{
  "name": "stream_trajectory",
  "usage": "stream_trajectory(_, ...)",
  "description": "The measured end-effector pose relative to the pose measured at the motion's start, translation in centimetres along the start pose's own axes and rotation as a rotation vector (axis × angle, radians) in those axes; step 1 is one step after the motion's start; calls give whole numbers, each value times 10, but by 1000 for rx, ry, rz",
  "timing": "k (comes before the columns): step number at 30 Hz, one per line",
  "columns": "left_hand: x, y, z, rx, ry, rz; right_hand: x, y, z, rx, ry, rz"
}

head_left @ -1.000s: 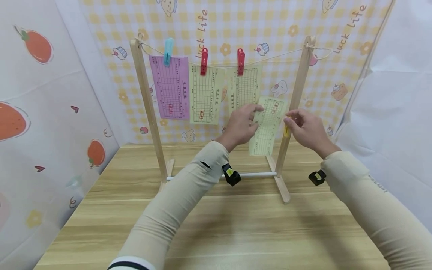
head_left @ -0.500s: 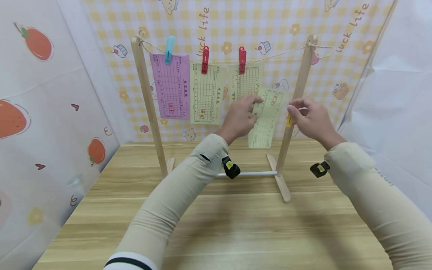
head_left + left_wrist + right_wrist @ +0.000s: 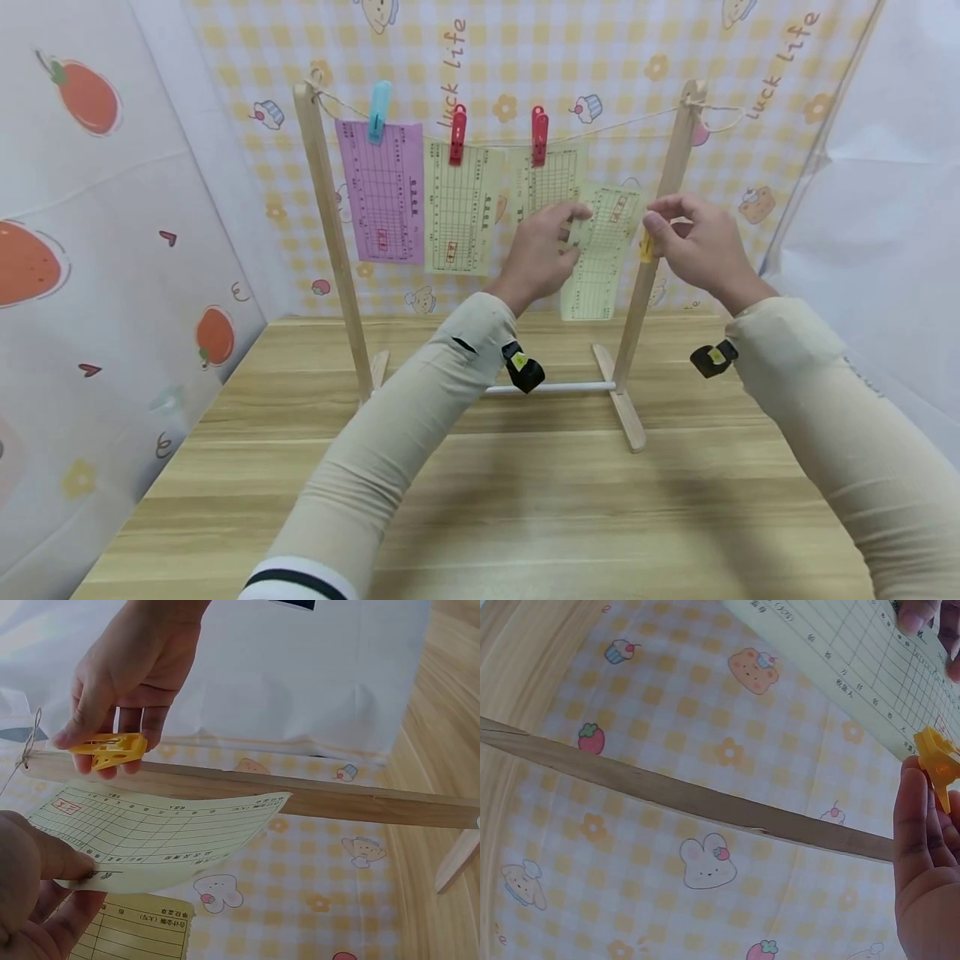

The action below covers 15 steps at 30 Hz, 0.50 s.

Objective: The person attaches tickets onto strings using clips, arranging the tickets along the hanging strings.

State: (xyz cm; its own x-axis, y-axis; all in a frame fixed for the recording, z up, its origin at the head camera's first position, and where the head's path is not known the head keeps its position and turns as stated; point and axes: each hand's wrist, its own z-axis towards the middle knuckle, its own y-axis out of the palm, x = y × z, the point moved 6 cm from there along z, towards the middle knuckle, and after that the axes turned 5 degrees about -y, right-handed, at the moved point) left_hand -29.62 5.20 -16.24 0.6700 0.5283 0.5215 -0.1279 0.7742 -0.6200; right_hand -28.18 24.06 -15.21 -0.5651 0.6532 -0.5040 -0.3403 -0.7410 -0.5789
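My left hand (image 3: 536, 254) pinches a printed pale green paper slip (image 3: 603, 267) by its left edge. The slip hangs below the string (image 3: 615, 122), slightly tilted, overlapping the third hung slip (image 3: 555, 171). My right hand (image 3: 703, 246) holds a yellow clothespin (image 3: 116, 750) between thumb and fingers, just right of the loose slip and in front of the right post. In the right wrist view the clothespin (image 3: 936, 761) is close to the slip's edge. A purple slip (image 3: 382, 196) under a light blue clothespin (image 3: 378, 112) and a pale yellow slip (image 3: 461, 208) under a red clothespin (image 3: 457, 135) hang further left.
The string runs between a left wooden post (image 3: 326, 200) and a right wooden post (image 3: 675, 158). A white rod (image 3: 570, 387) joins their feet above the wooden table (image 3: 525, 500). Another red clothespin (image 3: 539, 136) grips the third slip. A checked cloth (image 3: 645, 50) hangs behind.
Both hands have risen toward the string, the left lifting the loose slip and the right lifting the yellow clothespin. The hung slips stay in place.
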Motion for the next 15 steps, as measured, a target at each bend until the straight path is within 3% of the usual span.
stream_trajectory(8,2,-1,1,18,-8,-18,-5,-2,7,-18,39,36)
stream_trajectory(15,9,-7,8,53,-8,-53,-9,-9,18,-10,61,189)
